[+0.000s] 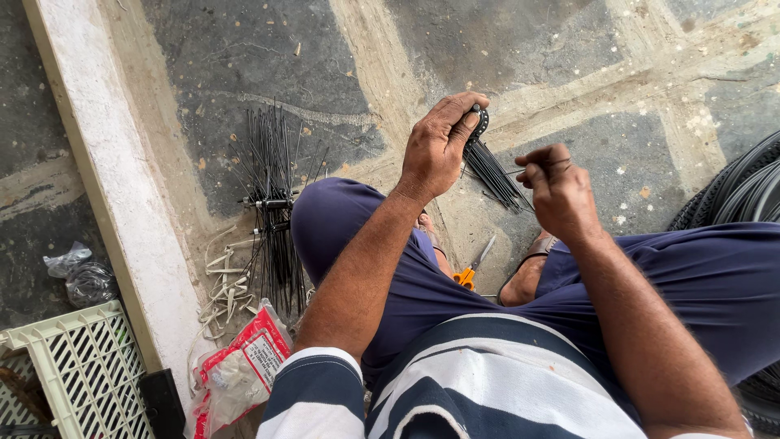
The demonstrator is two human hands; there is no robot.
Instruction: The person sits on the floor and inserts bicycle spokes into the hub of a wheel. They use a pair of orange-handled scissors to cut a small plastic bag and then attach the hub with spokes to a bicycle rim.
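My left hand [437,146] grips a small black wheel hub [480,122] with a fan of thin black spokes [496,175] hanging from it. My right hand [559,191] sits just right of the fan, fingers pinched on a single spoke. Both hands hover above my knees, over the stone floor. On the floor to the left lies another hub with a spread of black spokes [272,195].
Orange-handled pliers [471,268] lie on the floor between my legs. A red and white plastic packet [240,370], pale ties [223,293], a cream plastic crate [73,366] and a clear bag [77,272] are at the lower left. Black tyres [743,187] stand at the right edge.
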